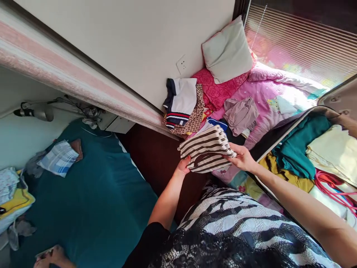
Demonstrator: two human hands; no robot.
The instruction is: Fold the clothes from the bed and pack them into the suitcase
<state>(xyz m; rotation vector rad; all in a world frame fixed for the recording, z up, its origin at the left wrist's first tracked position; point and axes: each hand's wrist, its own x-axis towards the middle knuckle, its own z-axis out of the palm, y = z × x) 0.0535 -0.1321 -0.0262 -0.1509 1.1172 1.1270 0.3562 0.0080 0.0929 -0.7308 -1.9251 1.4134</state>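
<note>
A folded cream garment with brown stripes (pixel 206 149) is held between both my hands above the edge of a pink bed (pixel 262 96). My left hand (pixel 183 166) grips its lower left corner, fingers curled under the cloth. My right hand (pixel 242 157) holds its right side, thumb on top. Behind the garment lies a pile of folded clothes (pixel 184 106): a white and navy top with red stripes over a brown patterned one. A crumpled mauve garment (pixel 241 113) lies on the bed to the right.
An open suitcase (pixel 312 149) at right holds teal, yellow and cream clothes and a red cord. A grey pillow (pixel 227 50) leans on the wall. At left, a teal sheet (pixel 92 197) carries a checked cloth (pixel 59 158) and other clothes. A dark wooden gap separates them.
</note>
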